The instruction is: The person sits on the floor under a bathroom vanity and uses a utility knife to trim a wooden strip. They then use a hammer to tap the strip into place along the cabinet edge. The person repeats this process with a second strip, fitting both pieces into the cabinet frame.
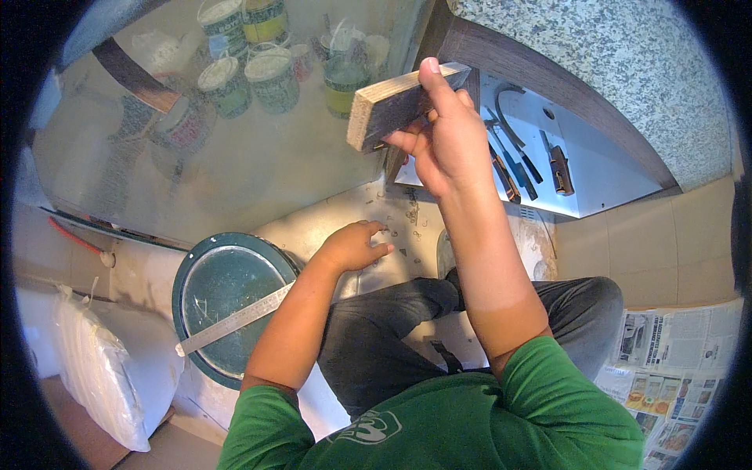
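Green shirt and dark trousers fill the bottom of the view; the person sits on the floor with knees up. Their right hand is raised, fingers wrapped round one end of a short board, thumb laid along its top edge, holding it up in front of a cabinet edge. The left hand is down on the pale floor, fingers curled loosely, fingertips touching a scatter of small screws, holding nothing that I can make out. Just left of that forearm lies a steel ruler across a round green lid. Behind the board, hand tools lie on a white panel. Paint tins stand beyond a dusty sheet. Newspaper covers the floor at the right.
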`<state>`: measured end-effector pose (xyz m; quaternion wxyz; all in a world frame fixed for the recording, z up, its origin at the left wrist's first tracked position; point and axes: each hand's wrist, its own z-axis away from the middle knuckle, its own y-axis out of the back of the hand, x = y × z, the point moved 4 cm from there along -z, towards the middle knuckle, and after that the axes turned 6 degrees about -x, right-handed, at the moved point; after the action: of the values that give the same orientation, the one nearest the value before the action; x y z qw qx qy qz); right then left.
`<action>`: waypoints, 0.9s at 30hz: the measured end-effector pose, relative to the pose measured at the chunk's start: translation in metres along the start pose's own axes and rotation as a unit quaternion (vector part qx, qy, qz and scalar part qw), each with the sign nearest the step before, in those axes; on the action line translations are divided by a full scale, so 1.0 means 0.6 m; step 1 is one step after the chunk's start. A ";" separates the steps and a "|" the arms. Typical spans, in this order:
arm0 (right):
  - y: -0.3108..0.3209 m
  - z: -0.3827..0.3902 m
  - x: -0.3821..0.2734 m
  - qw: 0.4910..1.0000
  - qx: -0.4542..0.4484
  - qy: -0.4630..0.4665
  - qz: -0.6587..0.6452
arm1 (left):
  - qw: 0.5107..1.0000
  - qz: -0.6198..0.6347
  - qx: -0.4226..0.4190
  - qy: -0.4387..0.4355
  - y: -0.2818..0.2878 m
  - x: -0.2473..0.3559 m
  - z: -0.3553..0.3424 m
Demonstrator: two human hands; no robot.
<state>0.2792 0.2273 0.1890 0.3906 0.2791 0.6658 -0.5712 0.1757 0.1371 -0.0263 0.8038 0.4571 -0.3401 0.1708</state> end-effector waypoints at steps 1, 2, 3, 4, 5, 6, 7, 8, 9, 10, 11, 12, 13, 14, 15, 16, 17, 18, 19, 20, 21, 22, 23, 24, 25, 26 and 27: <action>0.001 -0.003 0.002 1.000 0.006 -0.001 0.015 | 1.000 0.003 0.002 -0.003 -0.001 0.000 -0.001; 0.000 -0.005 0.004 1.000 0.010 -0.002 0.029 | 1.000 0.006 0.005 -0.004 -0.001 -0.001 0.001; 0.002 -0.008 0.006 0.999 0.014 -0.003 0.043 | 1.000 0.010 0.008 -0.006 -0.002 -0.002 0.002; 0.010 -0.021 0.006 1.000 0.006 -0.014 0.017 | 1.000 0.007 0.010 -0.007 -0.003 -0.004 0.001; 0.016 -0.036 -0.002 1.000 -0.003 -0.023 -0.009 | 1.000 0.005 0.012 -0.008 -0.002 -0.004 0.000; 0.021 -0.044 -0.006 0.999 -0.011 -0.032 -0.035 | 1.000 0.002 0.015 -0.010 -0.001 -0.003 -0.002; 0.028 -0.045 -0.004 0.999 -0.009 -0.028 -0.029 | 1.000 0.002 0.013 -0.009 -0.001 -0.003 -0.004; 0.022 -0.038 0.000 0.999 -0.008 -0.027 -0.025 | 1.000 0.004 0.011 -0.004 0.001 -0.003 -0.002; 0.011 -0.028 0.000 0.999 -0.008 -0.026 -0.020 | 1.000 0.005 0.010 0.000 0.001 -0.002 0.000; 0.000 -0.012 0.000 0.999 -0.003 -0.030 0.019 | 1.000 0.003 0.010 0.000 -0.002 -0.006 0.001; -0.010 -0.006 -0.001 1.000 -0.011 -0.027 0.002 | 1.000 -0.001 0.010 -0.001 -0.004 -0.008 0.000; -0.018 -0.001 0.000 0.999 -0.019 -0.025 -0.015 | 1.000 -0.004 0.010 -0.002 -0.005 -0.010 0.000; -0.023 0.000 0.001 0.999 -0.028 -0.023 -0.033 | 1.000 0.003 0.010 -0.005 -0.006 -0.011 -0.002; -0.024 -0.003 0.002 1.000 -0.017 -0.015 -0.015 | 1.000 0.009 0.009 -0.008 -0.005 -0.008 0.000; -0.017 -0.010 0.002 0.999 -0.021 -0.014 -0.030 | 1.000 0.016 0.009 -0.011 -0.003 -0.005 0.001; -0.004 -0.020 0.000 0.999 -0.025 -0.012 -0.046 | 1.000 0.012 0.009 -0.012 -0.003 -0.004 0.000; 0.002 -0.029 -0.006 0.998 -0.030 -0.011 -0.061 | 1.000 0.009 0.010 -0.013 -0.003 -0.004 -0.001; 0.006 -0.036 -0.013 0.994 -0.063 -0.025 -0.088 | 1.000 0.006 0.012 -0.014 -0.002 -0.004 -0.002; 0.012 -0.037 -0.009 0.995 -0.052 -0.022 -0.079 | 1.000 0.006 0.013 -0.014 -0.002 -0.005 -0.001; 0.006 -0.032 -0.010 0.997 -0.041 -0.020 -0.070 | 1.000 0.006 0.013 -0.014 -0.002 -0.005 -0.002; 0.000 -0.025 -0.010 0.998 -0.030 -0.017 -0.060 | 1.000 0.006 0.014 -0.014 -0.002 -0.006 -0.002; -0.005 -0.015 -0.005 0.998 -0.002 -0.034 -0.051 | 1.000 0.005 0.014 -0.008 -0.003 -0.008 -0.002; -0.009 -0.013 -0.003 0.998 -0.007 -0.037 -0.041 | 1.000 0.003 0.011 -0.003 -0.004 -0.010 0.000; -0.010 -0.012 -0.001 0.999 -0.013 -0.042 -0.033 | 1.000 0.001 0.009 0.002 -0.005 -0.011 0.000; -0.010 -0.012 0.000 0.998 -0.018 -0.046 -0.024 | 1.000 0.006 0.009 0.000 -0.006 -0.010 0.000; -0.005 -0.018 0.002 0.999 -0.030 -0.037 -0.018 | 1.000 0.011 0.009 -0.002 -0.004 -0.007 0.001; 0.006 -0.025 -0.004 0.998 -0.029 -0.040 -0.048 | 1.000 0.016 0.009 -0.004 -0.003 -0.004 0.002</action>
<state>0.2800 0.2431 0.1897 0.3970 0.2124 0.6788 -0.5801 0.1744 0.1352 -0.0283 0.7956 0.4598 -0.3486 0.1848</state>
